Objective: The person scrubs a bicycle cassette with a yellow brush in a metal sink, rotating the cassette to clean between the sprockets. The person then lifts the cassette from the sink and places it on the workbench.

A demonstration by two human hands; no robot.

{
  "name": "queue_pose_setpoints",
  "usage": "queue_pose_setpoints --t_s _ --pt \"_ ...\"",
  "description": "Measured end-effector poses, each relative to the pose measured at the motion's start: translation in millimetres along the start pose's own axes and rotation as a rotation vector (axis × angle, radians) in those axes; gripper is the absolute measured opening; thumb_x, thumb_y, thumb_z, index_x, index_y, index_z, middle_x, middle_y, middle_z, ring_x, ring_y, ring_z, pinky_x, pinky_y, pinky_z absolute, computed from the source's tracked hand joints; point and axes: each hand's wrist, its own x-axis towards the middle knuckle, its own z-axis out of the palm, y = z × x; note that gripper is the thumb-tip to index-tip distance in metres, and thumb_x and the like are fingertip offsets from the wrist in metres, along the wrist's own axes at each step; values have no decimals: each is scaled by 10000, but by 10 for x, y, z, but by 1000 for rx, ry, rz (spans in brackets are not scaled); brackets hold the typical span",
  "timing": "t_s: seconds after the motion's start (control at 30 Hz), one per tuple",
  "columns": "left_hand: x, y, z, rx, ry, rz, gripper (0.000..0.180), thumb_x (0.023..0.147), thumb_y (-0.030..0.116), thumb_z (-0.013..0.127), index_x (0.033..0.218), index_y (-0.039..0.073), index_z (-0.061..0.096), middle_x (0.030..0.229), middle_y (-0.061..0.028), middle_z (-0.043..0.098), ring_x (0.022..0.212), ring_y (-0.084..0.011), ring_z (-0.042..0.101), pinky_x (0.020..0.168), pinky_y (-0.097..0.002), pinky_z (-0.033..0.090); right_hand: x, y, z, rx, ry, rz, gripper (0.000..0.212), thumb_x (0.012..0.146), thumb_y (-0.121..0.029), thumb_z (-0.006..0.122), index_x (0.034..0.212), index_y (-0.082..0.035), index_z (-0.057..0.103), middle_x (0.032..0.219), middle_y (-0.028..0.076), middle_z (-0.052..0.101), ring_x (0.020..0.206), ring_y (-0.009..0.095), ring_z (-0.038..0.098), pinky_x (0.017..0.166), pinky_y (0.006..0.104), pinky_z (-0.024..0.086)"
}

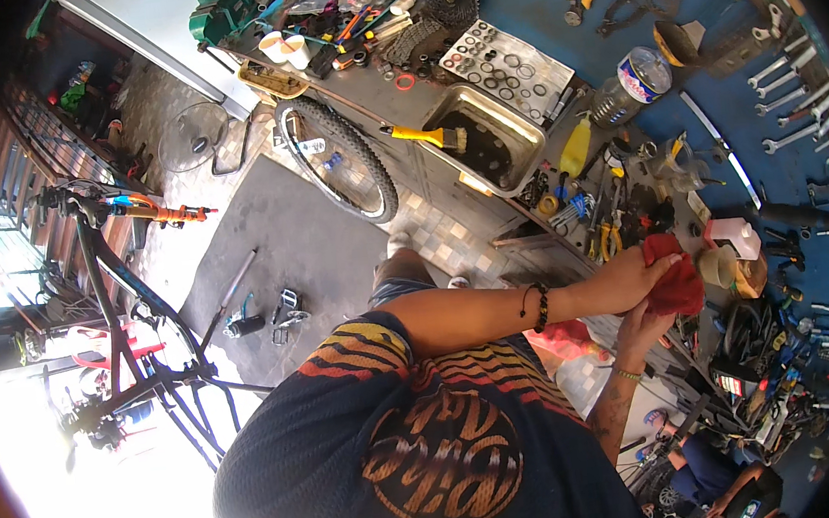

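Note:
A bunched red cloth [674,276] is held between both of my hands, over the edge of the cluttered workbench. My left hand [635,279], with a dark beaded bracelet on its wrist, is closed on the cloth from above. Just below, my right hand [642,327] grips the cloth's underside, its fingers partly hidden. Whether anything is wrapped inside the cloth cannot be seen. Close by on the bench are pliers [611,234], a yellow bottle [576,147] and a bottle of pink liquid [732,237].
A metal tray [488,141] with dark liquid and a yellow-handled brush [429,137] sits on the bench. Beyond lie small rings on a sheet [509,71]. Wrenches [791,93] hang on the blue wall. A bike wheel [336,158] leans there; a bike frame [132,320] stands left. Another person [725,488] crouches lower right.

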Motion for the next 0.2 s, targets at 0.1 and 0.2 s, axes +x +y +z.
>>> queue_pose_setpoints --t_s 0.1,0.2 --pt "63 -57 -129 224 -22 1 436 1137 406 572 1297 10 661 1057 -194 755 944 -349 748 855 -435 586 64 145 84 119 170 86 477 1081 -280 633 1388 85 608 1344 282 699 1233 423 680 1088 476 488" --pt "43 12 -576 267 -272 -194 408 1142 395 564 1267 31 697 1034 -175 782 828 -359 767 773 -477 631 200 270 99 107 334 189 580 1062 -389 653 1418 66 604 1396 282 682 1256 443 671 1105 480 477"
